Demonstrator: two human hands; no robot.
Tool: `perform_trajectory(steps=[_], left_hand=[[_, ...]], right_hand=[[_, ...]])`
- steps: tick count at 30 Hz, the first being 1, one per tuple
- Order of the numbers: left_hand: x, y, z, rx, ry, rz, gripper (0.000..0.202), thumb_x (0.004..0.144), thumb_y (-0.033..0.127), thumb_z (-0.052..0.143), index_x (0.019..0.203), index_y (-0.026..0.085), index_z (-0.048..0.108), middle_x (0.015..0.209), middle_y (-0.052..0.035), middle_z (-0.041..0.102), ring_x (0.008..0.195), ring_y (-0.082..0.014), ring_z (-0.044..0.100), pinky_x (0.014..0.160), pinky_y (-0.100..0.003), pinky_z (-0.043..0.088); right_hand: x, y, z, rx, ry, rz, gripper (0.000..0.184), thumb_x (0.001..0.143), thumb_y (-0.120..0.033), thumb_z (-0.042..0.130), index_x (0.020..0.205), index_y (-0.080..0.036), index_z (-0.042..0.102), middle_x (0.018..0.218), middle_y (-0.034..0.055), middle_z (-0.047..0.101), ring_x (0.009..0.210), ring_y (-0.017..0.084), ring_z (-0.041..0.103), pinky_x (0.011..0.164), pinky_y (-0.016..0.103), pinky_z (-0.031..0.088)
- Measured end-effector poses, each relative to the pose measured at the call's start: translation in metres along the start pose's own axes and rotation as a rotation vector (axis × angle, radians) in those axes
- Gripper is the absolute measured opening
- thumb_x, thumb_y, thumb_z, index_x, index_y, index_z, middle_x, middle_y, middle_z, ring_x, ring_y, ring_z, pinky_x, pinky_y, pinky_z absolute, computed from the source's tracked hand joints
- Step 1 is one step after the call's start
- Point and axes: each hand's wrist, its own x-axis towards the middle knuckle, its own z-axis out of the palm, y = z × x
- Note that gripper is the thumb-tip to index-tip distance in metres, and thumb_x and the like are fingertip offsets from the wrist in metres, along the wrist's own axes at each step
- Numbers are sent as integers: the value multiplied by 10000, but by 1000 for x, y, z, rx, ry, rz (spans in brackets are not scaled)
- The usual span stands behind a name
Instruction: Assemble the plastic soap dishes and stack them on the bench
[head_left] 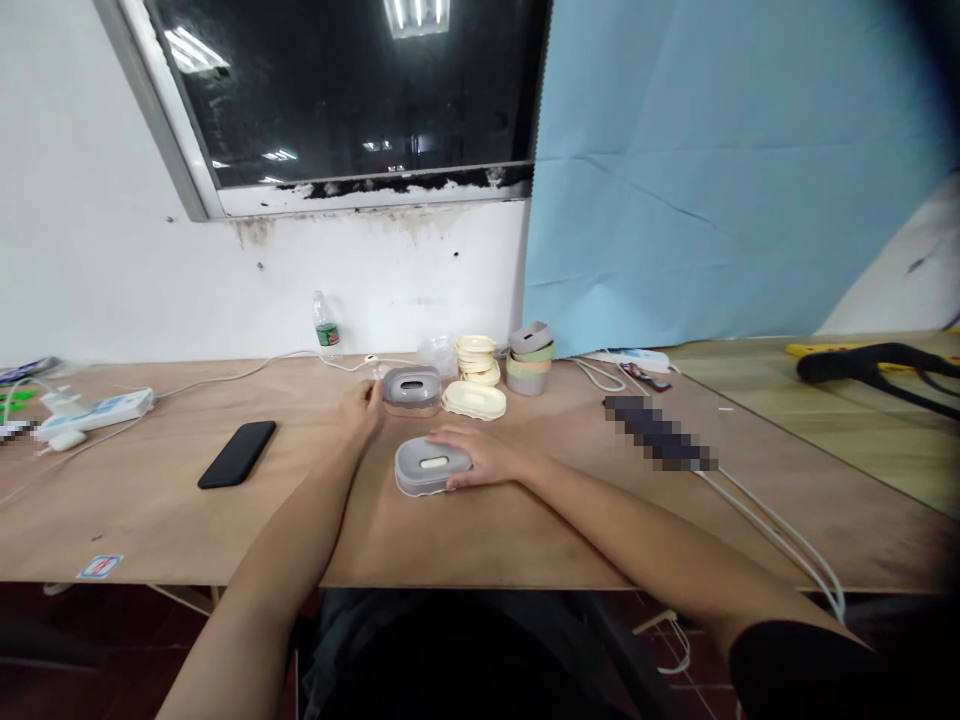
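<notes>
Gray soap dish (411, 380) between the hands (361, 412) (480, 455), black phone (237, 455) well off left

Grey soap box (433, 466) with cream centre, cream soap dish (473, 400), pale blue paper backdrop (720, 170), black phone (237, 454), tan wooden tabletop (135, 510)

ceiling tube lights are glaring as white streaks in the dark window (352, 90) well above the left hand (361, 408), while soft, even light is falling on the plywood tabletop (142, 520), leaving only faint shadows beneath the right hand (480, 455). the wide lens is bowing the table's edges, dark vignetting is creeping in past the right forearm (637, 520), and a pixelated patch (660, 432) is hiding detail beyond the right hand.
</notes>
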Motion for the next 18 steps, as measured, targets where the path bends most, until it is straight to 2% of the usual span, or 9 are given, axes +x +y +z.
perform_trajectory(steps=[2,4,7,9,12,15,18], left_hand=[[-6,12,1,41,-59,100,418,911,468,378,789,196,672,724,-49,664,714,-172,608,668,-257,413],[-12,19,2,37,-102,181,420,919,458,369,830,196,684,749,-62,669,745,-183,612,705,-273,423],[-17,23,1,-6,-187,261,417,919,455,350,968,203,679,842,-71,689,823,-194,622,779,-293,438],[-19,25,0,-33,-288,303,424,892,484,386,1066,202,650,926,-79,688,845,-197,623,808,-304,446],[-21,29,0,-64,-423,379,575,782,575,527,1211,194,572,1109,-111,641,838,-201,621,796,-308,465],[-23,36,1,-64,-446,437,748,684,608,642,1297,204,499,1224,-137,579,889,-220,618,783,-311,481],[-24,40,4,-28,-415,469,765,688,591,666,1318,207,465,1232,-139,573,972,-242,609,818,-320,484]], right_hand=[[-1,2,4,10,-2,28,739,677,-614,682,1305,-261,518,1285,95,562,1142,255,547,972,396,424],[-3,8,6,12,50,45,711,660,-610,696,1262,-258,554,1238,90,593,1117,252,564,966,396,433],[-7,18,5,18,190,80,652,654,-591,710,1186,-229,603,1194,100,615,1114,262,567,967,407,434],[-8,23,2,47,295,125,592,679,-574,696,1144,-215,621,1189,107,615,1108,267,571,956,417,440],[-9,30,-1,113,434,199,506,732,-565,648,1090,-208,636,1163,105,628,1073,268,588,925,419,456],[-10,33,-2,167,514,261,463,759,-561,620,1053,-204,642,1121,96,649,1033,264,604,883,396,476],[-12,33,-1,220,521,288,475,759,-562,619,1061,-196,634,1104,92,656,990,257,617,825,367,497]])
